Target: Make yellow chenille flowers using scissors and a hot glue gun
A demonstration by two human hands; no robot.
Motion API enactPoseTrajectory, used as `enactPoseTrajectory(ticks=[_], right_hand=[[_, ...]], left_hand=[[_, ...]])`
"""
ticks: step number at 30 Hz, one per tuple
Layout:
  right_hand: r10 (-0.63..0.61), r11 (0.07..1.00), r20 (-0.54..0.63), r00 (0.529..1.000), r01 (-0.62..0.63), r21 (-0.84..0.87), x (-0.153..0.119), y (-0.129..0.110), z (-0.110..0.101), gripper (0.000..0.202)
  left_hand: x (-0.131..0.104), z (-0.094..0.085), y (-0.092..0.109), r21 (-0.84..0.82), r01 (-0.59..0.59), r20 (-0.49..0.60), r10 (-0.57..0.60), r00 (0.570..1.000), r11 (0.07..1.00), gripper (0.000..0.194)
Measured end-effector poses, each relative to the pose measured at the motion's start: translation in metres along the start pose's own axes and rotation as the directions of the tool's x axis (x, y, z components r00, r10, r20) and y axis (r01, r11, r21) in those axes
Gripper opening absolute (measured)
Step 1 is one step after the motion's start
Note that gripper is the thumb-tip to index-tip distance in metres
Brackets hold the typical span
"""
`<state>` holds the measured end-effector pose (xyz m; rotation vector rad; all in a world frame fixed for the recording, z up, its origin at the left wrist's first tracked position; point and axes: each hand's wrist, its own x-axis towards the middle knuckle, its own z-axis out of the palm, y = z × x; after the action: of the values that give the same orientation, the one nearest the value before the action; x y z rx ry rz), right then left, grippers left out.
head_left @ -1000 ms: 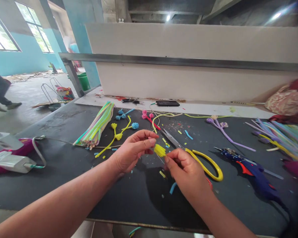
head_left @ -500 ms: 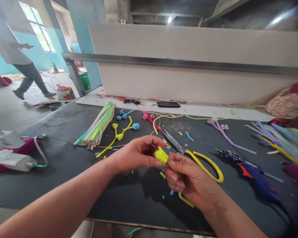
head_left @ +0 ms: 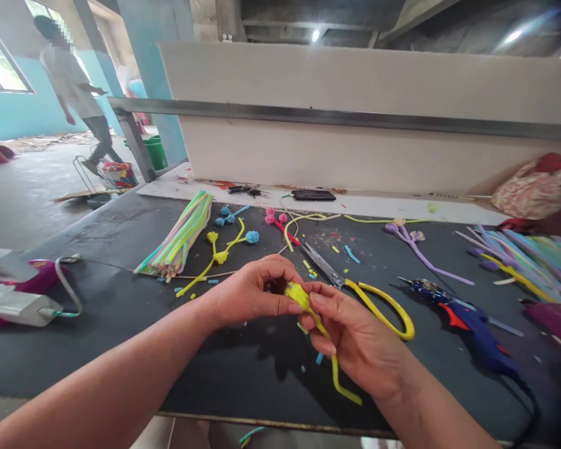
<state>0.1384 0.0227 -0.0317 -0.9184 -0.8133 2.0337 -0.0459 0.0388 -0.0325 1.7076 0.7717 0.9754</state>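
Observation:
Both hands meet over the dark table around a yellow pipe-cleaner flower (head_left: 297, 295), a fuzzy bud with a bent stem hanging toward the table's front edge. My left hand (head_left: 262, 290) pinches the bud between thumb and fingers. The thumb and fingers of my right hand (head_left: 343, 321) close on it where the bud meets the stem. Just beyond the right hand lie scissors (head_left: 339, 277) with yellow handles, blades pointing away to the left. A finished-looking yellow sprig (head_left: 219, 255) with a blue ball end rests past the left hand.
A bundle of pastel pipe cleaners (head_left: 180, 234) lies at left, another (head_left: 528, 255) at right. A blue glue gun (head_left: 472, 330) rests at right, near a purple sprig (head_left: 418, 252). Power plugs (head_left: 23, 305) sit at left. A phone (head_left: 313, 195) lies behind. A person (head_left: 77, 93) walks in the background.
My right fingers have shifted up to the base of the yellow bud, and more of the stem shows below them. The background person has moved right.

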Motion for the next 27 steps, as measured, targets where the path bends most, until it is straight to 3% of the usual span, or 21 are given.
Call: enactPoseTrajectory(ticks=[6, 15, 19, 27], right_hand=[[-0.05, 0.999, -0.023, 0.998, 0.05, 0.012, 0.002, 0.002, -0.002, 0.017], [-0.027, 1.0, 0.009, 1.0, 0.027, -0.016, 0.003, 0.004, -0.004, 0.015], [-0.02, 0.998, 0.074, 0.997, 0.025, -0.064, 0.002, 0.002, -0.004, 0.023], [-0.085, 0.992, 0.019, 0.996, 0.086, -0.09, 0.005, 0.004, -0.004, 0.022]], left_hand=[[-0.002, -0.001, -0.002, -0.003, -0.019, 0.006, 0.019, 1.0, 1.0, 0.038], [-0.003, -0.003, 0.009, 0.212, -0.187, 0.053, 0.18, 0.982, 0.959, 0.021], [-0.003, -0.004, 0.006, 0.228, -0.16, 0.033, 0.156, 0.987, 0.961, 0.02], [-0.003, -0.001, 0.006, 0.202, -0.129, 0.016, 0.128, 0.992, 0.971, 0.019]])
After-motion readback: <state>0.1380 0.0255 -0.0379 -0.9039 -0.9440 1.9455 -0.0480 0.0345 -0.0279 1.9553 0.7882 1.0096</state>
